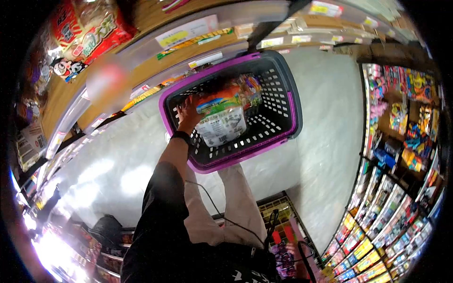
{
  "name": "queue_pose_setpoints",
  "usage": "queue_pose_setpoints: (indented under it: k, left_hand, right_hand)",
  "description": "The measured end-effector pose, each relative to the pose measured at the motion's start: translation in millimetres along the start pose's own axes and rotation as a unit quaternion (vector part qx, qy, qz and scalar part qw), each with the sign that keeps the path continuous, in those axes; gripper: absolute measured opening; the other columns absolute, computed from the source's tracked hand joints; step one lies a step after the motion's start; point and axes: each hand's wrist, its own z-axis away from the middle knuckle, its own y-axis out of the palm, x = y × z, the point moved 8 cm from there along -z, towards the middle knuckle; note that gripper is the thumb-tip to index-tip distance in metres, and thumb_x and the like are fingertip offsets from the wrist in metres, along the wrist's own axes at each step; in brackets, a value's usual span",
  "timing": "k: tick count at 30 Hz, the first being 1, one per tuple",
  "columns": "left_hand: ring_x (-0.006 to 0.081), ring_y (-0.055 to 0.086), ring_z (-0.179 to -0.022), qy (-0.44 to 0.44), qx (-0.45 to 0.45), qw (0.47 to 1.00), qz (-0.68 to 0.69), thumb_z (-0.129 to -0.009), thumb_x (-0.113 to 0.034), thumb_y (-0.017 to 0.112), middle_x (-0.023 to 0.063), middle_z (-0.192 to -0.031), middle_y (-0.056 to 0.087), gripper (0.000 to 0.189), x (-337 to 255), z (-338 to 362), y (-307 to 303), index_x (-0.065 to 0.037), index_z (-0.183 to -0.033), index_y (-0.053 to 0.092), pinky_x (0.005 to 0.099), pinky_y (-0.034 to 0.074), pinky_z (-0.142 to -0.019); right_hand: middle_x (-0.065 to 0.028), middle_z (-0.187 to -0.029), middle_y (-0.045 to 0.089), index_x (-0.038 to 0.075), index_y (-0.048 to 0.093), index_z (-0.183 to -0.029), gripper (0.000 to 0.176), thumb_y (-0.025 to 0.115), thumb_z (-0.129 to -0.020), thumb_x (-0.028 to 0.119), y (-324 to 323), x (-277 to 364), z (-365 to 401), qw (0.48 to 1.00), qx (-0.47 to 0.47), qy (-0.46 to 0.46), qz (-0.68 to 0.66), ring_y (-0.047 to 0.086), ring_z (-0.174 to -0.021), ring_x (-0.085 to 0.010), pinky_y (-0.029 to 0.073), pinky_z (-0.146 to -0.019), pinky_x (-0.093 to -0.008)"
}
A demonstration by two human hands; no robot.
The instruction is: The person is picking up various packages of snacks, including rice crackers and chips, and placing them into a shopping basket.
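My left hand (188,114) reaches down into a purple-rimmed black shopping basket (291,101) that stands on the pale floor. It grips the left edge of a snack bag (222,118) with an orange and green top and a white printed back. The bag lies tilted inside the basket, over another colourful packet (247,87). A black band sits on that wrist and a black sleeve covers the arm. My right hand does not show in the view.
Wooden shelves with price tags (188,30) and red snack bags (94,35) run along the upper left. Racks of small colourful goods (406,118) line the right side. My beige trouser leg (240,198) points toward the basket. A low crate (283,217) stands near my feet.
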Motion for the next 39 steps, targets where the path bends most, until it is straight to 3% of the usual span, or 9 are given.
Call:
queue_pose_setpoints:
  k: [9, 14, 16, 18, 21, 27, 30, 33, 39]
  left_hand:
    - [0.0321, 0.053, -0.122, 0.127, -0.154, 0.980, -0.021, -0.079, -0.042, 0.079, 0.0122, -0.130, 0.058, 0.059, -37.3, 121.0, -34.3, -0.014, -0.129, 0.063, 0.0506, 0.042, -0.097]
    - [0.0343, 0.051, -0.119, 0.206, -0.201, 0.951, 0.110, -0.069, -0.020, 0.082, 0.0119, -0.125, 0.056, 0.061, -68.1, 250.9, -153.9, -0.010, -0.126, 0.062, 0.0486, 0.044, -0.098]
    - [0.0360, 0.050, -0.117, 0.239, -0.188, 0.946, 0.113, -0.066, -0.015, 0.083, 0.0122, -0.127, 0.057, 0.068, -65.3, 303.9, -198.6, -0.008, -0.129, 0.060, 0.0489, 0.044, -0.098]
    - [0.0349, 0.052, -0.112, 0.317, -0.282, 0.893, 0.150, -0.062, -0.008, 0.082, 0.0115, -0.120, 0.058, 0.060, -56.0, 361.7, -264.2, -0.007, -0.120, 0.065, 0.0472, 0.047, -0.094]
    - [0.0319, 0.055, -0.105, 0.386, -0.343, 0.838, 0.178, -0.064, -0.007, 0.082, 0.0096, -0.116, 0.060, 0.054, -29.4, 424.3, -334.5, -0.008, -0.117, 0.067, 0.0436, 0.047, -0.089]
    - [0.0302, 0.052, -0.100, 0.492, -0.334, 0.753, 0.281, -0.067, -0.006, 0.083, 0.0063, -0.114, 0.061, 0.048, 32.6, 520.4, -449.5, -0.009, -0.112, 0.069, 0.0392, 0.043, -0.088]
    - [0.0308, 0.052, -0.101, 0.507, -0.317, 0.733, 0.324, -0.067, -0.007, 0.084, 0.0071, -0.114, 0.061, 0.047, 64.9, 538.0, -481.7, -0.007, -0.112, 0.069, 0.0397, 0.043, -0.089]
    - [0.0353, 0.053, -0.112, 0.481, -0.328, 0.736, 0.347, -0.068, -0.009, 0.085, 0.0133, -0.123, 0.057, 0.064, 97.7, 538.8, -495.3, -0.006, -0.127, 0.060, 0.0431, 0.043, -0.098]
    - [0.0329, 0.047, -0.130, 0.273, -0.479, 0.750, 0.365, -0.072, -0.021, 0.091, 0.0161, -0.143, 0.046, 0.084, 152.3, 537.3, -496.3, -0.004, -0.139, 0.043, 0.0439, 0.039, -0.109]
  right_hand:
    - [-0.0124, -0.119, 0.065, 0.005, 0.059, -0.122, 0.031, 0.056, -0.104, 0.030, -2.2, -65.8, 36.1, 0.998, 0.030, 0.024, 0.039, 0.064, -0.106, -0.0250, 0.055, -0.085, -0.0374]
    - [-0.0111, -0.114, 0.067, 0.005, 0.060, -0.118, 0.030, 0.055, -0.105, 0.031, -4.9, -7.1, -13.5, 0.938, 0.091, -0.335, -0.009, 0.066, -0.099, -0.0243, 0.054, -0.080, -0.0358]
    - [-0.0119, -0.116, 0.066, 0.001, 0.058, -0.121, 0.034, 0.062, -0.100, 0.028, 48.9, 155.5, 56.0, 0.924, -0.003, -0.304, 0.233, 0.065, -0.099, -0.0230, 0.052, -0.087, -0.0347]
    - [-0.0158, -0.123, 0.065, 0.003, 0.050, -0.138, 0.051, 0.072, -0.095, 0.021, 93.5, 257.5, 106.5, 0.945, 0.002, -0.302, 0.129, 0.064, -0.103, -0.0292, 0.053, -0.088, -0.0398]
    - [-0.0179, -0.138, 0.055, 0.004, 0.045, -0.145, 0.073, 0.081, -0.082, 0.010, 148.6, 386.7, 204.7, 0.831, -0.074, -0.515, 0.200, 0.059, -0.114, -0.0311, 0.047, -0.100, -0.0401]
    - [-0.0172, -0.154, 0.042, 0.004, 0.044, -0.145, 0.080, 0.081, -0.074, 0.006, 241.1, 469.7, 336.7, 0.691, -0.059, -0.686, 0.221, 0.047, -0.134, -0.0345, 0.039, -0.112, -0.0419]
    - [-0.0161, -0.145, 0.054, 0.003, 0.055, -0.131, 0.065, 0.081, -0.072, 0.009, 273.8, 475.5, 365.1, 0.649, 0.019, -0.745, 0.151, 0.052, -0.129, -0.0340, 0.040, -0.110, -0.0429]
    - [-0.0118, -0.105, 0.074, 0.002, 0.065, -0.111, 0.045, 0.084, -0.071, 0.011, 294.9, 474.4, 404.9, 0.644, -0.017, -0.751, 0.142, 0.068, -0.102, -0.0294, 0.051, -0.095, -0.0404]
    - [-0.0118, -0.099, 0.072, 0.001, 0.064, -0.109, 0.041, 0.084, -0.074, 0.007, 325.8, 456.4, 417.5, 0.713, -0.102, -0.689, 0.082, 0.069, -0.087, -0.0192, 0.054, -0.079, -0.0317]
